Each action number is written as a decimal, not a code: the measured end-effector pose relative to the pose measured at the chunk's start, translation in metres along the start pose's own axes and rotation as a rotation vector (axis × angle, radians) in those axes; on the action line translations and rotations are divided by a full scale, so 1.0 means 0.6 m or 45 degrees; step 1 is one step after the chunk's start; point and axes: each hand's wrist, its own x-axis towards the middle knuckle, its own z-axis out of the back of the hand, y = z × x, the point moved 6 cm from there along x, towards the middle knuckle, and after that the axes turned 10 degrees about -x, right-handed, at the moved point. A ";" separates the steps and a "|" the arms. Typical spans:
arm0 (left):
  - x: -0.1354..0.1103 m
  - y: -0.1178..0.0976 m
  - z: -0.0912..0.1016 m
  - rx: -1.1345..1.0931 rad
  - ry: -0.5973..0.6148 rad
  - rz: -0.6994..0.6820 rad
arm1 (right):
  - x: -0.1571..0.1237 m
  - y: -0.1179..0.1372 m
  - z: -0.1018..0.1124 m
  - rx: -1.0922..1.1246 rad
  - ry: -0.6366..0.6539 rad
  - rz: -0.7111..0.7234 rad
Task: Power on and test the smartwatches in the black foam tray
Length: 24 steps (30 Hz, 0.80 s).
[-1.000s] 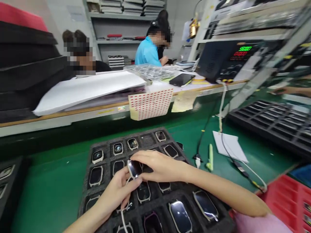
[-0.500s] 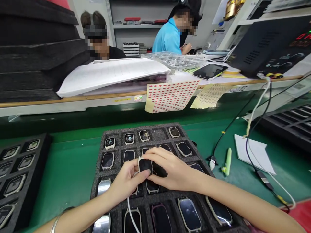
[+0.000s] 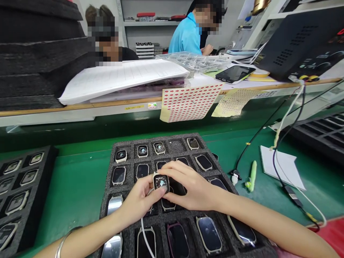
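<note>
A smartwatch body point(image 3: 161, 181) without a strap is held between both hands above the foam tray, its screen lit with a dial. My left hand point(image 3: 141, 197) grips it from the left, the thumb across the lower screen. My right hand point(image 3: 192, 186) closes around the top and right edges with fingers and thumb. A white cable point(image 3: 144, 233) runs down from under my left hand; its upper end is hidden there. Beneath lies the dark foam tray point(image 3: 133, 154), holding several smartwatches in its slots. Lit dials show on three in the back row, one being a watch point(image 3: 143, 151).
Another foam tray point(image 3: 48, 179) of watches stands left. To the right lie a green pen-like stick point(image 3: 252, 175), a black cable point(image 3: 243, 150) and white paper point(image 3: 282, 166). A shelf edge point(image 3: 113, 106) crosses ahead, bearing papers and a phone point(image 3: 235, 74). Two people sit beyond.
The held watch's screen has gone from dark to a lit dial. In the tray's back row, the third watch now shows a dial too. My hands keep their grip.
</note>
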 end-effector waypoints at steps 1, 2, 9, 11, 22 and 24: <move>0.000 0.001 0.000 0.004 0.001 0.007 | -0.001 0.000 -0.002 -0.004 -0.001 0.002; 0.000 0.001 0.000 0.007 0.001 0.013 | -0.002 0.001 -0.003 -0.008 -0.002 0.002; -0.001 0.007 -0.006 0.057 0.036 -0.024 | 0.007 -0.017 0.020 0.154 0.003 -0.052; -0.001 0.008 -0.012 0.055 0.099 -0.031 | 0.016 -0.059 0.044 0.163 -0.072 -0.122; -0.001 0.015 -0.021 -0.082 0.166 0.045 | 0.005 -0.209 0.078 -0.358 0.379 -0.246; 0.000 0.018 -0.019 -0.070 0.152 0.051 | -0.002 -0.214 0.094 -0.415 0.449 -0.268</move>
